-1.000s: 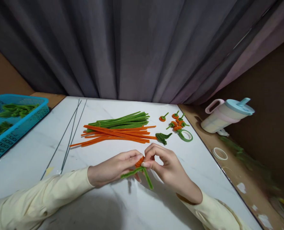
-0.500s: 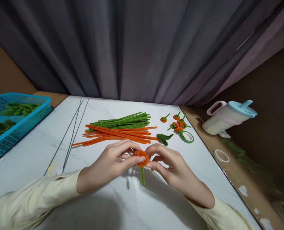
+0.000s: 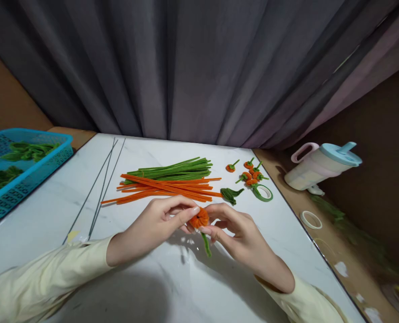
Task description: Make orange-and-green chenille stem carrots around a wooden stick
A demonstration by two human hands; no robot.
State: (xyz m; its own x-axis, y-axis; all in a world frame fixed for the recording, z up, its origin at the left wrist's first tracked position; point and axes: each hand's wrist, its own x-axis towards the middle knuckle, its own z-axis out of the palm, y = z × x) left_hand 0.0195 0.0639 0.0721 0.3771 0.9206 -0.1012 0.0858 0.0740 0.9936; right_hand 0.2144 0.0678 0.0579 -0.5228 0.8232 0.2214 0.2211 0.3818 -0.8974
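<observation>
Between my fingertips is a small pumpkin (image 3: 199, 218) of orange pipe cleaner, its green stem (image 3: 206, 246) hanging down toward me. My left hand (image 3: 162, 224) pinches its left side with thumb and fingers. On its right side, my right hand (image 3: 241, 233) grips it with the thumb low by the stem. Just beyond my hands lie orange pipe cleaners (image 3: 165, 188), partly over a bundle of green pipe cleaners (image 3: 172, 169). Twisted green leaves (image 3: 231, 194) rest beyond my right hand.
Several finished small pumpkins (image 3: 251, 172) sit at the back right beside a roll of green tape (image 3: 264, 193). Thin dark wires (image 3: 101, 184) lie on the left. A blue basket (image 3: 31, 183) holds green leaves. A tumbler (image 3: 317, 168) and a white ring (image 3: 311, 220) stand on the right.
The pumpkin has turned in my fingers, so its dark centre now faces up and its stem slants right. My right thumb has moved to its lower edge.
</observation>
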